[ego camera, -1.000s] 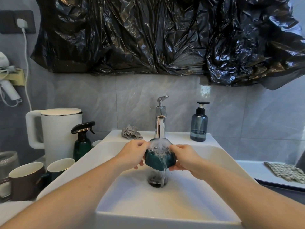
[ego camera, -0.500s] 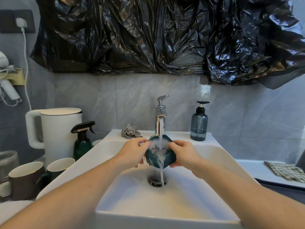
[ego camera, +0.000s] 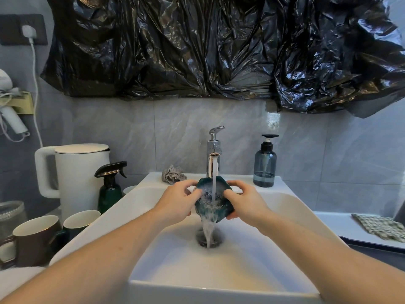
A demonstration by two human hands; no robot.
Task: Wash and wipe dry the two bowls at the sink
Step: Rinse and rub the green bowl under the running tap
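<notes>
A small dark green bowl [ego camera: 207, 197] is held tilted toward me under the running chrome faucet [ego camera: 213, 156], above the drain of the white sink [ego camera: 285, 207]. My left hand [ego camera: 177, 202] grips its left rim and my right hand [ego camera: 243, 201] grips its right rim. Water streams into the bowl, foams there and pours off its lower edge into the drain [ego camera: 209, 236]. A second bowl [ego camera: 129, 189] shows only as a pale rim behind the sink's left edge.
A crumpled grey rag [ego camera: 174, 174] lies on the sink ledge left of the faucet, a blue soap dispenser [ego camera: 265, 163] on the right. At left stand a white kettle [ego camera: 79, 176], a green spray bottle [ego camera: 109, 187] and two mugs [ego camera: 35, 238]. A checked cloth [ego camera: 381, 226] lies at right.
The bowl has been tipped further toward me, so its inside now faces the stream and water spills off its lower edge. Both hands kept their grip.
</notes>
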